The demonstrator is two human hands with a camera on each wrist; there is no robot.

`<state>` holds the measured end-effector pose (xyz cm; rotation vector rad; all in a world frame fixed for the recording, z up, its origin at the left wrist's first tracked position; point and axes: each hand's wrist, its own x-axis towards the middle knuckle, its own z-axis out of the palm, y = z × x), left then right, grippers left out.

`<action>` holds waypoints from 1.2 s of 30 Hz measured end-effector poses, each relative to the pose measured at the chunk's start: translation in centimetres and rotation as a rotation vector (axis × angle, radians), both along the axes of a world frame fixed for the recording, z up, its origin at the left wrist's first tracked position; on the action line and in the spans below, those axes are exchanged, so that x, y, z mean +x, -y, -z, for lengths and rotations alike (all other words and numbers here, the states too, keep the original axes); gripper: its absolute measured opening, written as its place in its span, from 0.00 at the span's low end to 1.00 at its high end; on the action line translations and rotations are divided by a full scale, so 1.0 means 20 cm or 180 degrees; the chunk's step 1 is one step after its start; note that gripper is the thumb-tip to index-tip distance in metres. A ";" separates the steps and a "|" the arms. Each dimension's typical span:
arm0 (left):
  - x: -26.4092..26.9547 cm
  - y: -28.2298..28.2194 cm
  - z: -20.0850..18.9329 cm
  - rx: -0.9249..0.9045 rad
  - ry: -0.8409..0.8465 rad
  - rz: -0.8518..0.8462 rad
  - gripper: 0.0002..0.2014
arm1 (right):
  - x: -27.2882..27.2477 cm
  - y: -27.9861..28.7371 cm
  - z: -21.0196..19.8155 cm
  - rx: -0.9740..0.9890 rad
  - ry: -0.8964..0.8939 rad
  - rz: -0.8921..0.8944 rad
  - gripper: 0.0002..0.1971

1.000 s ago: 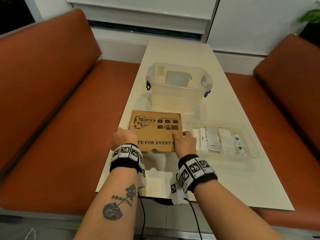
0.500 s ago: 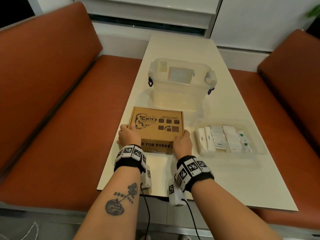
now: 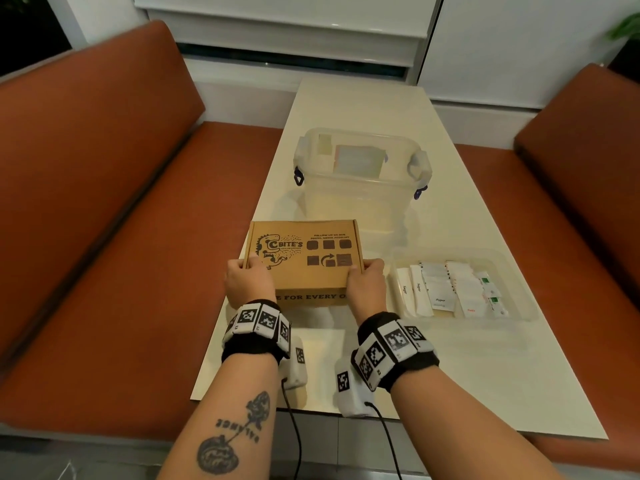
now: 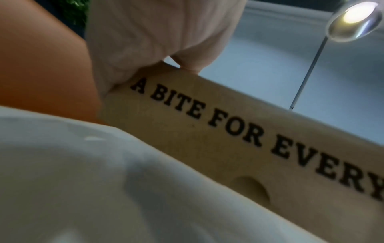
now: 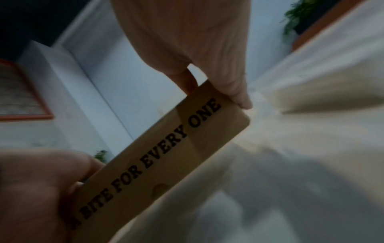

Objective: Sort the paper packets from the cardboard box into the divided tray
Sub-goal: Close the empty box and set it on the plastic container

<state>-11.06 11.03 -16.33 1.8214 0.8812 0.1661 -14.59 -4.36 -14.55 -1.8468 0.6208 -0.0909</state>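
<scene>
Under right hand, box slogan complete

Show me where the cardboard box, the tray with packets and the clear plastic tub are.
cardboard box (image 3: 301, 258): head view, middle of printed lid.
tray (image 3: 516, 271): head view, bare right part near far rim.
plastic tub (image 3: 360, 202): head view, front wall.

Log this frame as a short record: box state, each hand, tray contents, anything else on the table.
box: closed, lid down, on the table
left hand: grips the box's near left corner
right hand: grips the box's near right corner
tray: clear, right of the box, holds packets in rows
bin: clear, open, behind the box
</scene>
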 end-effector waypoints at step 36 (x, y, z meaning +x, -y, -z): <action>0.93 0.46 -0.49 0.1273 0.0884 0.1964 0.22 | 0.91 0.56 -0.46 -0.1326 0.0486 -0.0405 0.33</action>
